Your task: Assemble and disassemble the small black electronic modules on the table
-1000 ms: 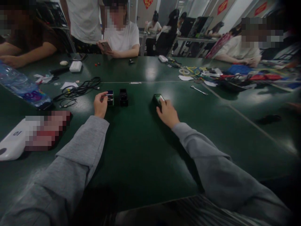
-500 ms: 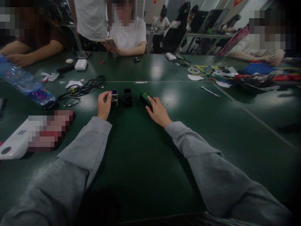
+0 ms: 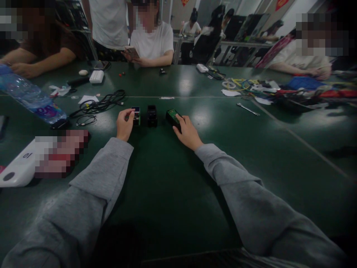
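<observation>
On the green table [image 3: 167, 178], my left hand [image 3: 125, 124] is closed at the left edge of a small circuit board with a dark screen [image 3: 136, 115]. Part of that board is hidden by the fingers. My right hand [image 3: 188, 133] grips the near right side of a black case with a green circuit board [image 3: 173, 116] showing on top; it lies at a slant. Between the two hands stands a black plastic housing [image 3: 152, 115], touched by neither.
To the left are a water bottle [image 3: 36, 98], black cables [image 3: 103, 101] and a white device [image 3: 22, 163]. A wrench [image 3: 248, 109] and a pile of wires [image 3: 295, 89] lie to the right. People sit across the table, one holding a phone [image 3: 131, 52].
My left hand has shifted very slightly to the right at the screen board. The right hand stays on the black case. The view has moved a touch.
</observation>
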